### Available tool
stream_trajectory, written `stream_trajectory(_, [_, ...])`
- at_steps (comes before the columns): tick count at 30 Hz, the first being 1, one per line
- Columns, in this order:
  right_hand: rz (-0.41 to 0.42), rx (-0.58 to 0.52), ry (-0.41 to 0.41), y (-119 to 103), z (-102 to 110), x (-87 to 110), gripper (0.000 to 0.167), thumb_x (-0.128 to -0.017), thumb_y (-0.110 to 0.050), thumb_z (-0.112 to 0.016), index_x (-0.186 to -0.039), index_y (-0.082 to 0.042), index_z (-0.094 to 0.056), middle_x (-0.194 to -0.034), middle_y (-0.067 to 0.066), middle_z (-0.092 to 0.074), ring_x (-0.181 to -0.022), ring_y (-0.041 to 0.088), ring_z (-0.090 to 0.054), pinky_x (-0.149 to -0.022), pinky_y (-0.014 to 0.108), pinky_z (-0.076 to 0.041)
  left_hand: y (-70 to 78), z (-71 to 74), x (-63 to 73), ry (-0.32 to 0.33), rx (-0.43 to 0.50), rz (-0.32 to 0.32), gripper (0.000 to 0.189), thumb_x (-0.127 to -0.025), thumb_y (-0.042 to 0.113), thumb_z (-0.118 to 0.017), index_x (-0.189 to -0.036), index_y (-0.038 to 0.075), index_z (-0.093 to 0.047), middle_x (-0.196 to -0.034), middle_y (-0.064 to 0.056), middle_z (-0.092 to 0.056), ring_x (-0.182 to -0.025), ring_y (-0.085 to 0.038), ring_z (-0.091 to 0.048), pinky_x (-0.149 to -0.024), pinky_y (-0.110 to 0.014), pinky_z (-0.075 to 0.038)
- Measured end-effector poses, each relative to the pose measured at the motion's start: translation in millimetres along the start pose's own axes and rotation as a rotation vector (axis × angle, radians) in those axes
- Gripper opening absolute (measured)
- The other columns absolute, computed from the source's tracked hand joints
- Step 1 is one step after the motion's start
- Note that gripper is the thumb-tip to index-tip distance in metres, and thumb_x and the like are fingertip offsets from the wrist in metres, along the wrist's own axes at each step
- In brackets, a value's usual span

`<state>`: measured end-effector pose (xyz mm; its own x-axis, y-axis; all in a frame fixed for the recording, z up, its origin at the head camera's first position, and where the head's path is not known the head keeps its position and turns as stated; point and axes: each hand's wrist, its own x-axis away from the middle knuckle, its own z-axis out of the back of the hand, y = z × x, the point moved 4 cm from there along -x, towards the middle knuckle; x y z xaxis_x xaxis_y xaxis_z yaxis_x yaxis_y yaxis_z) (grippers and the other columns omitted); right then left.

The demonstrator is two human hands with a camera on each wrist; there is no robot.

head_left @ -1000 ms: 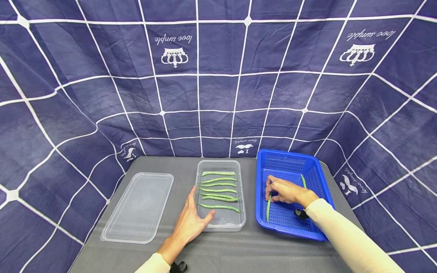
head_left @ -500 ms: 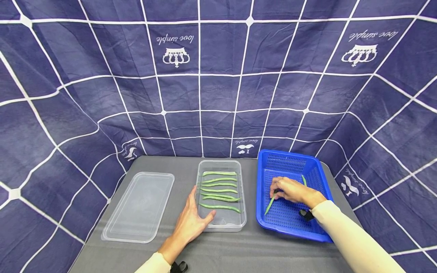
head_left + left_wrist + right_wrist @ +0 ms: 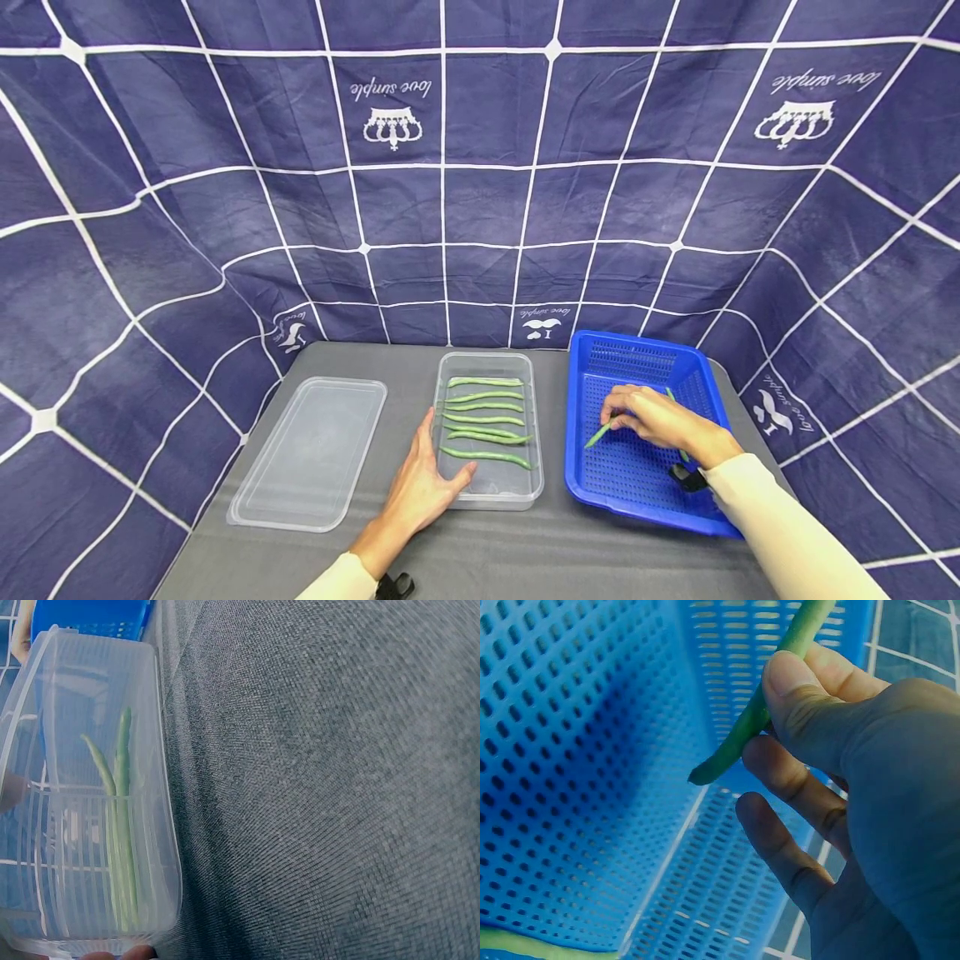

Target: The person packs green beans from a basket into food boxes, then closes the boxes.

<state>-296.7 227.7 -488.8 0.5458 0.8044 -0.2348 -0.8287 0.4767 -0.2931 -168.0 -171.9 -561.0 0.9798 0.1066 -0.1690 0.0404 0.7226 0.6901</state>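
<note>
Between the thumb and fingers of my right hand (image 3: 648, 417) a green bean (image 3: 739, 742) is pinched, raised at a slant inside the blue basket (image 3: 576, 467). Its tip points down toward the left in the head view. My left hand (image 3: 423, 483) rests against the left side and near corner of a clear plastic container (image 3: 495, 498), fingers fairly straight and thumb spread. Several green beans (image 3: 486, 455) lie crosswise in a row inside that container. Another bean (image 3: 540, 945) lies in the basket, partly hidden by the right hand in the head view.
A clear flat lid (image 3: 311, 454) lies on the grey table (image 3: 405, 567) left of the container. The basket stands to its right, with raised perforated walls. A blue curtain (image 3: 480, 208) with white lines hangs behind and at both sides.
The right hand has lifted the bean off the basket floor and shifted slightly right; the bean has gone from nearly lengthwise to slanted. The left hand stays against the container.
</note>
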Motion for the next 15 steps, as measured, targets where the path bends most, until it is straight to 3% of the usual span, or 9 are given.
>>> stream_trajectory(7, [-0.007, 0.046, 0.035, -18, 8, -2.5, 0.016, -0.104, -0.012, -0.085, -0.105, -0.027, -0.079, -0.102, -0.013, -0.074, -0.096, 0.002, -0.067, -0.086, 0.037, -0.062, -0.8, -0.6, 0.3, 0.004, 0.000, -0.006, 0.122, -0.092, 0.056, -0.093, -0.184, 0.013, -0.025, -0.177, -0.024, -0.052, -0.135, -0.056, -0.074, -0.104, -0.069, -0.064])
stream_trajectory(15, [-0.037, 0.074, 0.041, -41, 13, -13.9, 0.015, -0.104, -0.010, -0.086, -0.107, -0.023, -0.080, -0.101, -0.016, -0.073, -0.095, 0.002, -0.065, -0.086, 0.037, -0.061, -0.1, -0.6, 0.6, 0.008, -0.003, -0.007, 0.122, -0.092, 0.056, -0.094, -0.183, 0.011, -0.027, -0.176, -0.025, -0.053, -0.133, -0.056, -0.075, -0.102, -0.069, -0.064])
